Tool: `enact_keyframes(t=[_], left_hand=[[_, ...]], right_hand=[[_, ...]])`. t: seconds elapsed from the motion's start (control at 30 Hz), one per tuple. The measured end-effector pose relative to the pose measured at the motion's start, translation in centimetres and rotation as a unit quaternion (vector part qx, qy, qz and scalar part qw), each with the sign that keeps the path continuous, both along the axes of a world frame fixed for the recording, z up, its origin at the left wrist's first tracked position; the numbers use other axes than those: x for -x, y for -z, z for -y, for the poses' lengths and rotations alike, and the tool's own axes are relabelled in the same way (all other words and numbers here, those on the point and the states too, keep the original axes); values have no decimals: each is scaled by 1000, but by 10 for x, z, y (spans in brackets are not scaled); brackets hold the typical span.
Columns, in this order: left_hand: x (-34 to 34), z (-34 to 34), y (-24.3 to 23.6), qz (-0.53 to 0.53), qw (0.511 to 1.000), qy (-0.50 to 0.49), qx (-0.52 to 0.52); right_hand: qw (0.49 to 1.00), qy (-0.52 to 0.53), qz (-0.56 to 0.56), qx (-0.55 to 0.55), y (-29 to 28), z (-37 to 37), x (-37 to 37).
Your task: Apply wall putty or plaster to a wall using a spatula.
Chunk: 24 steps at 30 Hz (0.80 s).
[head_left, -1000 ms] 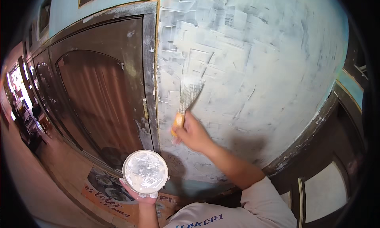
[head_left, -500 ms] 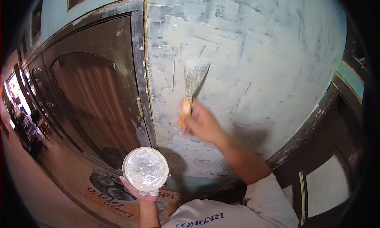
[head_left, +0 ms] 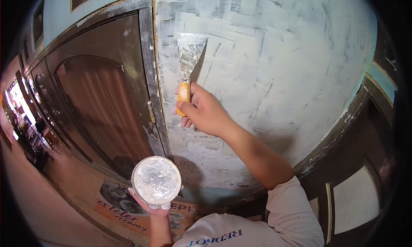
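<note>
In my right hand (head_left: 204,112) is a putty knife (head_left: 185,92), gripped by its yellow-orange handle. Its wide metal blade, smeared with white filler, points up and lies against or very near the wall (head_left: 279,66). That wall is coated in uneven strokes of white putty, with grey-blue showing between them. Low in front of me, my left hand (head_left: 150,206) supports a round tub (head_left: 157,180) of white putty from below, the fingers partly hidden under it. White residue clings to the tub's rim and to my fingers.
Left of the wall stands a dark brown door (head_left: 98,101) with a worn frame (head_left: 148,45). Another dark door (head_left: 356,161) with a pale panel is at the right. A printed banner (head_left: 122,208) lies on the floor at lower left.
My right hand has moved the putty knife up and to the left across the wall, closer to the door frame. The tub in my left hand has stayed nearly in place.
</note>
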<state>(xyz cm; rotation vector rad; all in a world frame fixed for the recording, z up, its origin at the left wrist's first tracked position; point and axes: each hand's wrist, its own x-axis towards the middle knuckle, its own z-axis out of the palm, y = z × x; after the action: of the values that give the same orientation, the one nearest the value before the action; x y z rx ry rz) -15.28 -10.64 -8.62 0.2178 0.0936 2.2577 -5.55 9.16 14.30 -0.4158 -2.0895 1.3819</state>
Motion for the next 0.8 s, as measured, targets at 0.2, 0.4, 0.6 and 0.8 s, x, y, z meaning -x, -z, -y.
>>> enact_keyframes(t=[0.2,0.4,0.6,0.8], left_hand=[[8,13,17,-70,997,-14,-30],[13,25,16,-28,998,-54,7],[14,25,25,-78,987,-124,60],[9,23,9,-47,998,-43,-17]], right_hand=[[997,43,65,18,91,0,-15],[992,43,94,76,159,23,-27],[992,66,61,-86,81,13,-9],[996,56,45,44,109,4,-8]])
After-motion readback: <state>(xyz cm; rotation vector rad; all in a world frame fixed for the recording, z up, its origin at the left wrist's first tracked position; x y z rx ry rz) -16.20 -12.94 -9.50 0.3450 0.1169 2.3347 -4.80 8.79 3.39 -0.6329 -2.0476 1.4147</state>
